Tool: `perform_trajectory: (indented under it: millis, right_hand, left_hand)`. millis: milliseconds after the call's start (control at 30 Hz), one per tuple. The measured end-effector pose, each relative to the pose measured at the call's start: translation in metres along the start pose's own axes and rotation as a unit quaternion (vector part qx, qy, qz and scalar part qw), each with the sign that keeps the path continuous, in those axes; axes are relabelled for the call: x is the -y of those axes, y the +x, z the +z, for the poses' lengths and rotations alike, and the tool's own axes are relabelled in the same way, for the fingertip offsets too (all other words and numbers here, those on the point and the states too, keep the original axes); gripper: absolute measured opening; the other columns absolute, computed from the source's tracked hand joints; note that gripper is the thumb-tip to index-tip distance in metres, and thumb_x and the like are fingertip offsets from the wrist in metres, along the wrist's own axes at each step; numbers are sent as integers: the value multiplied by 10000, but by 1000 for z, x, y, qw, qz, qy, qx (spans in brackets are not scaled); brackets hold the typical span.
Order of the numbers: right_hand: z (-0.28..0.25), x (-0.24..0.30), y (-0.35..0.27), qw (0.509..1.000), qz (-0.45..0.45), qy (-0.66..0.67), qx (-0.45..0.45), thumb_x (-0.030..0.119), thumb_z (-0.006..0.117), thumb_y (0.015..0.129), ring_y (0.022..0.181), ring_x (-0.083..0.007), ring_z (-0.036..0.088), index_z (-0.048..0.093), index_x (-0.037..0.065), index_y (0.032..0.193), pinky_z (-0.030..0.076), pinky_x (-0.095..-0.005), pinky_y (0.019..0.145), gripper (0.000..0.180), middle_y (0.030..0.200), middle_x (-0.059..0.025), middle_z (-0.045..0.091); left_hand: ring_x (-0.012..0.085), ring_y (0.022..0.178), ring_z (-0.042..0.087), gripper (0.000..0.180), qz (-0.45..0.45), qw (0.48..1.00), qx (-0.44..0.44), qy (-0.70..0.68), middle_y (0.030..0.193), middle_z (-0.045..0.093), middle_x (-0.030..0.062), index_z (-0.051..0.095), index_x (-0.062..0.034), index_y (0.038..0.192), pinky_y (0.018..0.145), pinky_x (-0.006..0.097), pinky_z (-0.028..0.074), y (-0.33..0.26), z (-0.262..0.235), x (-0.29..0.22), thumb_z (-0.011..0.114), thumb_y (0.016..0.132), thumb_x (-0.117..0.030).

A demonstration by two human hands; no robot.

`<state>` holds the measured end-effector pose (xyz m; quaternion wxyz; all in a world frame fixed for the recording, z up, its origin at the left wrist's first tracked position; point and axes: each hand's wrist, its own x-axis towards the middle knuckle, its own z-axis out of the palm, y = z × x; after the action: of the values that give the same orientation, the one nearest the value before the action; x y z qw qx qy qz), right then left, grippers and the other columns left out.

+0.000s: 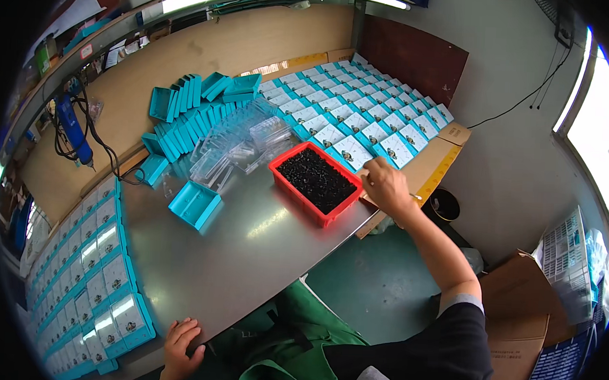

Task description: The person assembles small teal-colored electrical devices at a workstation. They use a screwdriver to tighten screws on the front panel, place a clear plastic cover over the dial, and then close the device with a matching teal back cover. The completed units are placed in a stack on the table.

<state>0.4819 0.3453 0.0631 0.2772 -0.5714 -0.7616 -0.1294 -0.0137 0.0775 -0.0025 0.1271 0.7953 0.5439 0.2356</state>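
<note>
The right hand (386,185) is out at full reach, fingers pinched together on something thin and pale that pokes out to the right, too small to make out. It hovers at the far right corner of the shallow red plastic tray of small black parts (315,181), which lies just left of the fingers, its long side running diagonally across the shiny metal worktop (247,248); this hand is by far the nearer one. Just beyond the knuckles sit rows of teal-framed white panel meters (362,118). Left of the tray, clear plastic covers (242,146) and empty teal housings (185,110) pile up. The left hand (180,351) rests on the near worktop edge, fingers loosely spread, holding nothing.
</note>
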Motion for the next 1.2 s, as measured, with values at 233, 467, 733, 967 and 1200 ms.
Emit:
perform_trajectory:
  millis: [233,467,733,967,1200]
  right_hand:
    - [26,-121,15,961,138,-174,165,353,774,715,862,-333,669,567,17,980,539,-416,716,476,885,-183,677]
    - [7,-137,16,988,99,-106,-56,160,641,806,676,-344,642,579,31,756,500,-438,596,152,716,-150,628]
    - [-39,46,-2,925,-246,282,-62,-12,666,709,749,-254,661,630,21,921,548,-333,611,217,977,-121,651]
    - [-7,150,-29,843,-288,421,170,16,680,719,720,-222,623,590,-12,1038,524,-308,618,333,1044,-152,606]
    - [-10,206,-3,710,-135,639,264,228,527,963,720,-129,577,541,-31,1012,473,-257,617,264,916,-107,643]
  left_hand:
    - [312,1045,587,234,-41,988,-144,-38,1051,645,109,652,-30,946,939,418,436,33,26,-27,652,712,-29]
    - [299,1036,599,222,-48,979,-170,-99,1042,646,117,657,-19,959,912,388,467,77,42,-72,632,741,10]
    - [307,1092,596,592,-153,654,-6,-741,1270,536,191,450,8,1292,927,431,499,168,72,-121,457,951,-475]
    - [252,1014,625,445,-241,544,-27,-804,1210,580,123,428,-27,1294,773,424,567,150,71,-76,475,946,-301]
    - [247,959,627,412,-248,653,-127,-704,1138,584,137,444,-2,1241,719,406,568,112,36,-62,587,891,-166]
